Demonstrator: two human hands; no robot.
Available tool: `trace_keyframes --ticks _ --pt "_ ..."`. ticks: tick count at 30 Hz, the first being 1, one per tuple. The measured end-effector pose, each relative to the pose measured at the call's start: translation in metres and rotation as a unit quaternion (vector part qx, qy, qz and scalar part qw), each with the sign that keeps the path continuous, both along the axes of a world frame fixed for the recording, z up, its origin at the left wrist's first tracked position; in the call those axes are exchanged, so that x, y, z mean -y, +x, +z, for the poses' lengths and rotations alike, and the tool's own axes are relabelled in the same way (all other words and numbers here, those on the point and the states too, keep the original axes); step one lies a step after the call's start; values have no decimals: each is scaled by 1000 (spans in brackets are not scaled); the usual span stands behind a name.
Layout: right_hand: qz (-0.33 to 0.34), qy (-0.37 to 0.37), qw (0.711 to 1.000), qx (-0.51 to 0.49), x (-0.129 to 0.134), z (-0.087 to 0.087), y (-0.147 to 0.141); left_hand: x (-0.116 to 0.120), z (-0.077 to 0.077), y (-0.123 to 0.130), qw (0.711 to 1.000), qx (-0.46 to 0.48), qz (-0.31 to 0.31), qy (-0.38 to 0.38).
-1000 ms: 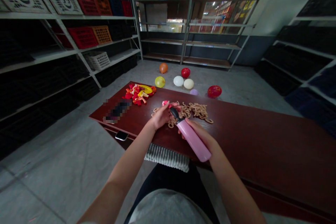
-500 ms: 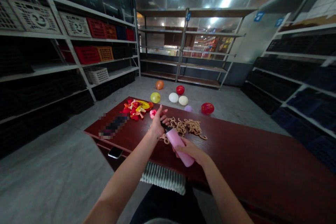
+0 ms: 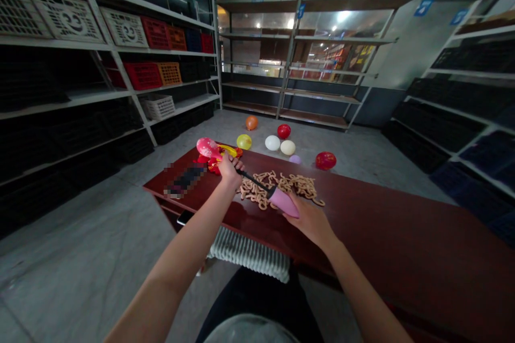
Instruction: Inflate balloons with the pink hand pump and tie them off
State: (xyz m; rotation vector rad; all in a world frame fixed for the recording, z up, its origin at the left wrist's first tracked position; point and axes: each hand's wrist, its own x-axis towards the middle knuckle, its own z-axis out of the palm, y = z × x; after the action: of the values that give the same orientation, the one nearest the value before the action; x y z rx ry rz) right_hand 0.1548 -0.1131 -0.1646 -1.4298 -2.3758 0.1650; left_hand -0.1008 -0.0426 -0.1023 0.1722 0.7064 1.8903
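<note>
A pink hand pump (image 3: 285, 202) with a black rod drawn out slants over the dark red table (image 3: 362, 209). My right hand (image 3: 311, 221) is wrapped round its pink body. At the other end my left hand (image 3: 230, 167) is closed round the pump's black nozzle end and the neck of a partly inflated pink balloon (image 3: 208, 147). The balloon hangs over a pile of uninflated red and yellow balloons (image 3: 229, 151). Behind the pump lies a heap of tan, curled, rope-like pieces (image 3: 259, 187).
A blurred dark object (image 3: 185, 179) lies at the table's left. A phone (image 3: 185, 217) sits below the edge. Several inflated balloons, one of them orange (image 3: 251, 122), rest on the floor beyond. Shelves with crates (image 3: 147, 75) stand left; bare-framed shelves (image 3: 289, 64) stand behind.
The pump's body has moved away from my left hand, exposing the black rod. The pink balloon has grown larger. My left hand has shifted left, my right hand right, and the view has shifted.
</note>
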Motion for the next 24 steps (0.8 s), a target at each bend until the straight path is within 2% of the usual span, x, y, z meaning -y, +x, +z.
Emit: trace_keyframes --ticks 6,11,14,19,24 --pt "-45 174 981 73 -11 -20 13 -6 12 -3 999 -18 43 22" --pt "-117 246 960 60 -16 -34 20 -10 17 16 996 -38 62 50" --pt "-141 247 957 50 -17 -36 22 -13 16 31 996 -51 48 56" --pt "-152 215 965 22 -16 -29 23 -15 10 60 997 -59 27 50" --pt "-174 183 968 -1 -15 -25 23 -9 1 101 995 -84 6 53"
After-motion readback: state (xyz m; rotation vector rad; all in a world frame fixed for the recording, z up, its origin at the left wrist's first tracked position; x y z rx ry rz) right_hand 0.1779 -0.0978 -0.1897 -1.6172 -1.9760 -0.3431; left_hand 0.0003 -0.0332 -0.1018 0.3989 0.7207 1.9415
